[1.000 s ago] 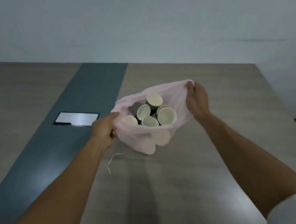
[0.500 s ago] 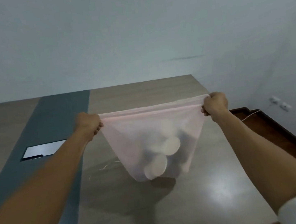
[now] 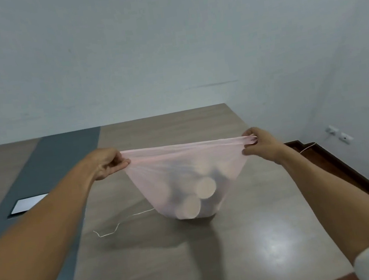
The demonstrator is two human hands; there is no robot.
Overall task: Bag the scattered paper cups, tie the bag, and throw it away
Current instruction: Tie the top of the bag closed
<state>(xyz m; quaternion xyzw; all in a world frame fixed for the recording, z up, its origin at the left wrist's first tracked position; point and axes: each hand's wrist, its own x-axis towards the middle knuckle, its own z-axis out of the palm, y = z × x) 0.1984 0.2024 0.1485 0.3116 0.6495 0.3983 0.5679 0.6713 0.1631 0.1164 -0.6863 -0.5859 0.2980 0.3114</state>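
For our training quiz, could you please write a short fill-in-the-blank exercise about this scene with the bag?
1. The cups sit inside a thin ____ bag.
2. The left hand and right hand stretch the bag's mouth ____.
3. A loose ____ lies on the table, left of the bag.

Missing words: pink; flat; string

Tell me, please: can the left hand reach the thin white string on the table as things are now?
Probably yes, but not at once. The string lies bare on the table, below the left hand with nothing between them. But that hand's grip is shut on the bag, so it must let go first.
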